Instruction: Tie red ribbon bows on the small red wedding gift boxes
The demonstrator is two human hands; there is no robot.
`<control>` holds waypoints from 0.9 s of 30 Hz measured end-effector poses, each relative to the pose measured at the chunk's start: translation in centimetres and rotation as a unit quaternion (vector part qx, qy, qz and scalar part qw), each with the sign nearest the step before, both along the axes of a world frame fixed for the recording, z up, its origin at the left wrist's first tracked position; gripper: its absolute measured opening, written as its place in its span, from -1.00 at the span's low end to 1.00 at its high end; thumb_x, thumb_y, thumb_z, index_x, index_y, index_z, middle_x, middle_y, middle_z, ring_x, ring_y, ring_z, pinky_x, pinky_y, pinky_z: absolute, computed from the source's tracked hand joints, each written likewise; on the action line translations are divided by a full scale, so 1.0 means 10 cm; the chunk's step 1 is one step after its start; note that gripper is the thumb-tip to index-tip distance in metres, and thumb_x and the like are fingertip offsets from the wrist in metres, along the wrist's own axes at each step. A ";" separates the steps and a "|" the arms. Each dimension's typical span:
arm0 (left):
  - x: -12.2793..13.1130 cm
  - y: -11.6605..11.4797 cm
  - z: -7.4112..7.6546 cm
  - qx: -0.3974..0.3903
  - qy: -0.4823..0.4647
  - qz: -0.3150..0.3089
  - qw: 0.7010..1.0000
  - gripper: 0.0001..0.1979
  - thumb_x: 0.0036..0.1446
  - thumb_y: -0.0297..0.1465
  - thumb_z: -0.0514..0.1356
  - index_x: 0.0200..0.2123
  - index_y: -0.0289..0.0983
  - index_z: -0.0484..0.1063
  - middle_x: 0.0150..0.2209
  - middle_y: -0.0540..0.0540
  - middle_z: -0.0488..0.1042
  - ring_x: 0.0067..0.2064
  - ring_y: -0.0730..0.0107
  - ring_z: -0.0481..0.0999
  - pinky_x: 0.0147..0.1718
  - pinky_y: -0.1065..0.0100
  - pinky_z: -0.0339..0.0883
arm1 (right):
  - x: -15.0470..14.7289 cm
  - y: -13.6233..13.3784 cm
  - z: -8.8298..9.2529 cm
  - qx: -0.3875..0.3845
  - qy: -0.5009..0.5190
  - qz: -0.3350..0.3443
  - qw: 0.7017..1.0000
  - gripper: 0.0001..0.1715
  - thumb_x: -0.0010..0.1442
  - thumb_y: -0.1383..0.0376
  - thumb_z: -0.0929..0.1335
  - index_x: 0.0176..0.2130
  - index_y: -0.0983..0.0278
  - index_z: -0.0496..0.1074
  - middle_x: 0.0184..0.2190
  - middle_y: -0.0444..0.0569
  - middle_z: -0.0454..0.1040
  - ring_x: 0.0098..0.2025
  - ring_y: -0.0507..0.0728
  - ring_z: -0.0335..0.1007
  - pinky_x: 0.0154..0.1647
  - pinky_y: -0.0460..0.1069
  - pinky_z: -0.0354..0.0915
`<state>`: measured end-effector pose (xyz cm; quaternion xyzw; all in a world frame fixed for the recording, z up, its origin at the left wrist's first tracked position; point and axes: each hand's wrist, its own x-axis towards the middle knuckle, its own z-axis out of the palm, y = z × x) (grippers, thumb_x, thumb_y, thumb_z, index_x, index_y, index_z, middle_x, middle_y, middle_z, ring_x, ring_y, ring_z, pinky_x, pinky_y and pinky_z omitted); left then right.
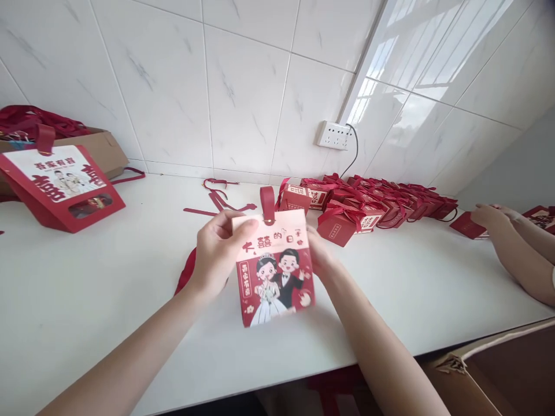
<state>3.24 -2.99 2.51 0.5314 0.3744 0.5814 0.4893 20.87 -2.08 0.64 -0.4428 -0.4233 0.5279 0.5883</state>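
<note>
Above the middle of the white table I hold up a red and pale pink gift box (275, 271) printed with a cartoon bride and groom. A dark red strap loop (267, 203) stands up from its top edge. My left hand (219, 248) is closed on the upper left side, thumb across the front. Around the right side is my right hand (319, 254), its fingers mostly hidden behind the box. Part of a red item (186, 270) shows on the table behind my left wrist.
Another red gift box (65, 185) with a window stands at left, before a cardboard box (102, 151) of red ribbons. Ribbon scraps (221, 202) lie behind my hands. Many ribboned red boxes (342, 222) line the wall; a co-worker's hands (492, 218) are at right. An open carton (455, 370) sits below the table edge.
</note>
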 end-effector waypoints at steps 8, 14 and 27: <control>-0.01 0.06 -0.05 0.054 0.085 0.008 0.995 -0.72 -0.04 -0.17 0.29 -0.40 -0.25 0.38 -0.50 0.03 0.45 -0.46 0.48 0.41 -0.52 0.50 0.25 | -0.04 -0.08 0.07 0.219 -0.097 -0.124 0.963 -0.68 0.19 0.07 0.28 -0.36 0.23 0.47 -0.41 -0.08 0.48 -0.29 0.11 0.43 -0.21 0.00 0.33; 0.02 0.05 -0.07 0.059 0.092 -0.001 0.994 -0.74 -0.03 -0.24 0.28 -0.28 -0.25 0.45 -0.32 -0.06 0.55 -0.31 0.36 0.53 -0.39 0.45 0.40 | -0.11 -0.25 0.13 0.336 -0.259 -0.113 0.899 -0.92 0.11 0.25 0.37 -0.33 0.21 0.43 -0.37 -0.10 0.48 -0.30 0.08 0.42 -0.29 -0.04 0.34; 0.02 0.05 -0.08 0.117 0.149 -0.038 0.981 -0.79 0.04 -0.26 0.24 -0.36 -0.30 0.52 -0.37 -0.05 0.53 -0.31 0.39 0.50 -0.39 0.48 0.37 | -0.15 -0.27 0.12 0.315 -0.316 -0.100 0.889 -0.93 0.09 0.32 0.35 -0.32 0.23 0.41 -0.37 -0.10 0.52 -0.36 0.06 0.43 -0.42 -0.07 0.32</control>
